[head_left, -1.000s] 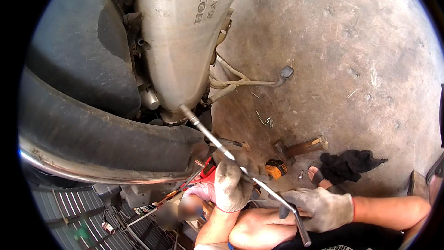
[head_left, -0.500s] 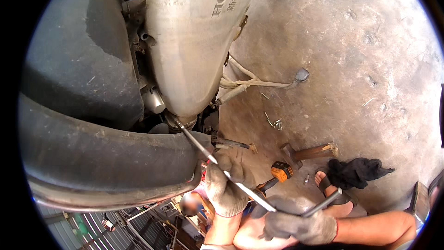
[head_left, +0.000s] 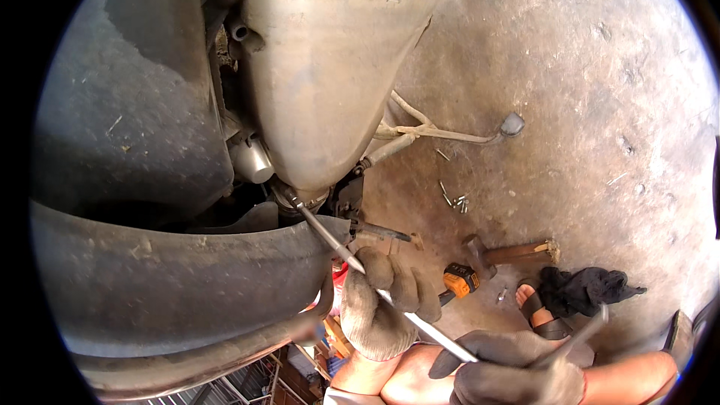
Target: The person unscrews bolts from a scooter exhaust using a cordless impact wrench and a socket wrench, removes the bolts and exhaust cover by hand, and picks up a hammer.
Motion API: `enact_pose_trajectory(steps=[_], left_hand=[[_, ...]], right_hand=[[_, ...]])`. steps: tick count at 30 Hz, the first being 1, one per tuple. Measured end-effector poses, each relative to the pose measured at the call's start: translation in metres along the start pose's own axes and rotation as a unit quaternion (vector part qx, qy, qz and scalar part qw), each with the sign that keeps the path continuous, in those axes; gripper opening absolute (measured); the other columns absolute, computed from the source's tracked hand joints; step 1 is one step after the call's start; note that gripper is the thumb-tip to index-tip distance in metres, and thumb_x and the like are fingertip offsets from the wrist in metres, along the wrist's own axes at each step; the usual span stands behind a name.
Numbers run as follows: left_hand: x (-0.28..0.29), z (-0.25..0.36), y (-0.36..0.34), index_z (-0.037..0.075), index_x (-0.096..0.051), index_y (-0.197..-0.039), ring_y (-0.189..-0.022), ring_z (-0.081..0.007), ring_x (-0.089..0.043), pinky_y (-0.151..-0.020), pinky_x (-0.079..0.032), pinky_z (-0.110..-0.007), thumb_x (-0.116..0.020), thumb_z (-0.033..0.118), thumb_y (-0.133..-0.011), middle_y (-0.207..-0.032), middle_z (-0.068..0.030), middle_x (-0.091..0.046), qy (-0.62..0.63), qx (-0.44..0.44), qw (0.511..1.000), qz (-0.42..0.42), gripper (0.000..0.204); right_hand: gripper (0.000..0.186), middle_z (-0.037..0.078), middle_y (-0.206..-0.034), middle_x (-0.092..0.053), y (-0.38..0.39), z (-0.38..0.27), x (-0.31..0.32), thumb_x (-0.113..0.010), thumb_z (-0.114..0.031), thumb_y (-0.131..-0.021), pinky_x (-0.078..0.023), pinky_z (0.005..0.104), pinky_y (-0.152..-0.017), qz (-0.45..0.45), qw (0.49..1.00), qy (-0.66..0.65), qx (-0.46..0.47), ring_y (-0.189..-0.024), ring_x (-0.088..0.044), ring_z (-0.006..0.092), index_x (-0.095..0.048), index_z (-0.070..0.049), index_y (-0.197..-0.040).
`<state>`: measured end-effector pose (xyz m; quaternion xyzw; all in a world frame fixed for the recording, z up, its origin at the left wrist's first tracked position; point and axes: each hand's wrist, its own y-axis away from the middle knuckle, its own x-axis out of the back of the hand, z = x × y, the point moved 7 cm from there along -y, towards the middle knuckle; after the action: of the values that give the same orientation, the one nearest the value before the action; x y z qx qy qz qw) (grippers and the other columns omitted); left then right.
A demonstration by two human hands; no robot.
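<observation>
My gloved left hand point(head_left: 386, 304) is closed loosely around the shaft of a crank-handled socket wrench point(head_left: 326, 234). Its far end meets a fitting at the lower tip of a silver-grey metal cover point(head_left: 311, 90); the exact fit there is hard to see. At the lower right, my gloved right hand point(head_left: 517, 367) wraps the cranked part of the wrench, and the bent end sticks out beyond it, smeared by motion. A small silver cylinder point(head_left: 257, 163) sits beside the wrench's far end. Dark curved panels of the vehicle point(head_left: 180, 262) lie just left of the shaft.
On the concrete floor lie several loose bolts point(head_left: 461, 204), a hammer point(head_left: 517, 253), a black cloth point(head_left: 581, 289) and a cordless tool with an orange battery point(head_left: 460, 279). A sandalled foot point(head_left: 529, 304) rests by the cloth. A thin metal stand point(head_left: 457, 133) juts from the vehicle.
My right hand has moved a little to the right, and the wrench's bent end has swung with it. Both hands keep their hold. The whole view has shifted slightly.
</observation>
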<state>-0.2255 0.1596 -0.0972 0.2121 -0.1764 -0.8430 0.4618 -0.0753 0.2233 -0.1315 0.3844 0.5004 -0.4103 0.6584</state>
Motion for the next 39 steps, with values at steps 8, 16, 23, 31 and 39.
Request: enact_pose_trajectory(steps=[8,16,23,31,39], left_hand=[[0.005,-0.005,0.011,0.011,-0.050,-0.092,-0.060,-0.0221,-0.052,-0.049,-0.044,-0.039,-0.052,0.039,-0.104,-0.070,-0.0065,-0.052,0.039,0.017,0.999,0.030,0.031],[0.009,0.001,0.007,0.015,-0.038,-0.093,-0.058,-0.0150,-0.033,-0.049,-0.029,-0.030,-0.045,0.039,-0.107,-0.068,-0.0010,-0.032,-0.104,-0.023,0.984,0.141,0.028],[0.013,-0.004,0.007,0.010,-0.049,-0.098,-0.056,-0.0174,-0.046,-0.047,-0.042,-0.034,-0.056,0.036,-0.102,-0.070,-0.0034,-0.047,0.007,-0.007,0.997,0.071,0.027],[0.036,0.015,0.028,0.008,-0.049,-0.094,-0.057,-0.0182,-0.046,-0.047,-0.041,-0.034,-0.057,0.037,-0.101,-0.070,-0.0039,-0.046,-0.041,-0.026,0.992,0.113,0.031],[0.032,0.000,0.068,0.005,-0.055,-0.091,-0.064,-0.0125,-0.047,-0.056,-0.037,-0.025,-0.067,0.038,-0.094,-0.075,-0.0023,-0.050,-0.349,0.047,0.932,0.087,0.035]], right_hand=[[0.029,-0.003,-0.065,-0.040,-0.014,0.053,0.000,-0.055,-0.016,-0.096,-0.035,0.0266,-0.054,-0.017,0.960,-0.280,0.006,-0.055,-0.039,0.0102,-0.052,0.003,-0.118],[0.026,-0.005,-0.060,-0.035,-0.010,0.003,0.011,-0.053,-0.018,-0.100,-0.036,0.0235,-0.052,0.014,0.997,-0.055,0.042,-0.050,-0.036,0.0078,-0.057,0.004,-0.113],[0.019,0.000,-0.070,-0.043,-0.028,0.065,0.000,-0.054,-0.019,-0.100,-0.045,0.0280,-0.064,-0.207,0.898,-0.196,0.336,-0.061,-0.046,0.0112,-0.057,-0.001,-0.099],[0.024,0.010,-0.088,-0.059,-0.036,0.077,0.006,-0.059,-0.015,-0.095,-0.049,0.0336,-0.071,0.025,0.992,0.087,0.086,-0.082,-0.061,0.0234,-0.057,0.003,-0.112],[0.036,0.020,-0.084,-0.061,-0.020,0.038,0.001,-0.069,-0.006,-0.079,-0.050,0.0475,-0.066,0.141,0.784,0.539,0.274,-0.076,-0.064,0.0373,-0.055,0.004,-0.111]])
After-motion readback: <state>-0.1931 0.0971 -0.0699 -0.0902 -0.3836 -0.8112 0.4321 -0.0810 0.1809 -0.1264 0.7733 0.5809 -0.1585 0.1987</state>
